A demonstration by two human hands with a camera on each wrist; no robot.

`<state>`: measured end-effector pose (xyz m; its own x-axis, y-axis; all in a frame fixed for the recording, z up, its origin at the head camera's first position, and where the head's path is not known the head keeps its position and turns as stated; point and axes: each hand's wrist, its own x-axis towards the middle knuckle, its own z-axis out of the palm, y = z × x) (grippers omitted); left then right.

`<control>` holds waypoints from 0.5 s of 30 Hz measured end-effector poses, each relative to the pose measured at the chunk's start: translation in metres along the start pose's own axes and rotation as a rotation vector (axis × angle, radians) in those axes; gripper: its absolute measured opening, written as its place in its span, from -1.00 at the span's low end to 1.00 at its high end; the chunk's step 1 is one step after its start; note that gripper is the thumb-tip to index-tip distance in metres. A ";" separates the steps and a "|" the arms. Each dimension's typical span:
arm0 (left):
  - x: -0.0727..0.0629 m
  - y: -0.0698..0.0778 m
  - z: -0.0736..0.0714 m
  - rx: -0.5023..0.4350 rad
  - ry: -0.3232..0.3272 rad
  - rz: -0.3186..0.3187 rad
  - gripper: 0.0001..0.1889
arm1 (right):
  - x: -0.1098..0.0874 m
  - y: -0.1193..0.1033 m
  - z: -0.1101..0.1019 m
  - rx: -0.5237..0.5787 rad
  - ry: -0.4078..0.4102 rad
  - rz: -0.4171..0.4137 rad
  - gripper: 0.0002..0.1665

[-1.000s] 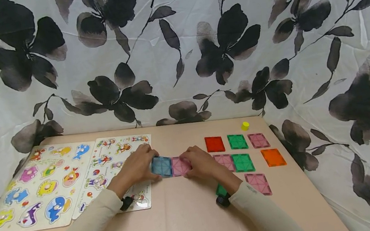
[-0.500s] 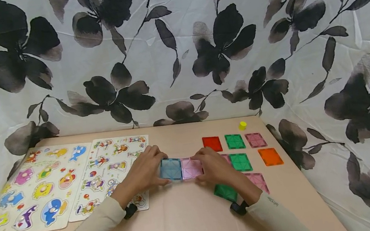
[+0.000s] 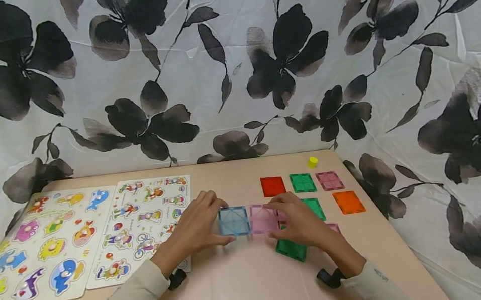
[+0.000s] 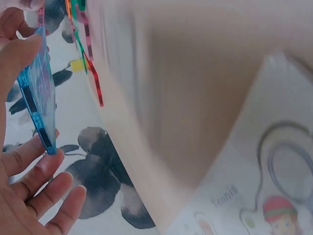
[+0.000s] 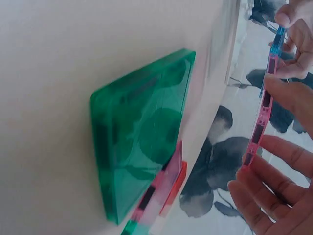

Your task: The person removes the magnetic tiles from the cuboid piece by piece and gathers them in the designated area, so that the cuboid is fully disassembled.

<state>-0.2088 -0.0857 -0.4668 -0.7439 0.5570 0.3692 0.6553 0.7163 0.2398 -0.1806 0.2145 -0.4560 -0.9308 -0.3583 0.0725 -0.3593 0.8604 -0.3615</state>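
Note:
My left hand (image 3: 196,227) pinches a blue magnetic tile (image 3: 234,222), its thumb and fingers at opposite edges. Beside it, my right hand (image 3: 302,220) grips a pink magnetic tile (image 3: 262,219) in the same way. The two tiles appear to meet edge to edge, held off the table. In the left wrist view the blue tile (image 4: 39,98) stands edge-on between thumb and fingertips; the right wrist view gives the pink tile (image 5: 259,120) edge-on too. Under my right hand lies a green tile (image 3: 291,250), and another pink tile is partly hidden behind the fingers.
To the right lie a red tile (image 3: 272,186), a green tile (image 3: 302,183), a pink tile (image 3: 330,181) and an orange tile (image 3: 350,202). A small yellow cylinder (image 3: 312,162) stands near the back edge. Two sticker-like picture boards (image 3: 107,208) cover the left side.
Both hands have carried the blue and pink tiles to the right, over the table. The green tile under my right wrist has come more into view. The other tiles stay put.

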 end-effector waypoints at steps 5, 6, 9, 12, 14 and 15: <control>-0.001 0.006 0.000 -0.022 -0.014 0.008 -0.17 | -0.011 0.009 -0.010 0.041 -0.008 0.012 -0.18; -0.002 0.007 0.000 -0.025 -0.015 0.009 -0.17 | -0.013 0.013 -0.012 0.052 -0.010 0.018 -0.18; -0.004 0.009 0.000 -0.028 -0.017 0.017 -0.17 | -0.021 0.025 -0.017 0.074 -0.009 0.028 -0.18; -0.006 0.010 0.002 -0.021 -0.014 0.028 -0.18 | -0.031 0.041 -0.019 0.070 0.002 0.028 -0.19; -0.007 0.010 0.003 -0.019 -0.016 0.031 -0.18 | -0.037 0.052 -0.021 0.060 0.009 0.028 -0.19; -0.008 0.009 0.004 -0.016 -0.018 0.032 -0.18 | -0.041 0.057 -0.022 0.067 0.010 0.031 -0.20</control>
<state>-0.1972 -0.0817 -0.4708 -0.7247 0.5868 0.3612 0.6807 0.6912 0.2428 -0.1647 0.2862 -0.4588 -0.9422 -0.3280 0.0692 -0.3253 0.8448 -0.4249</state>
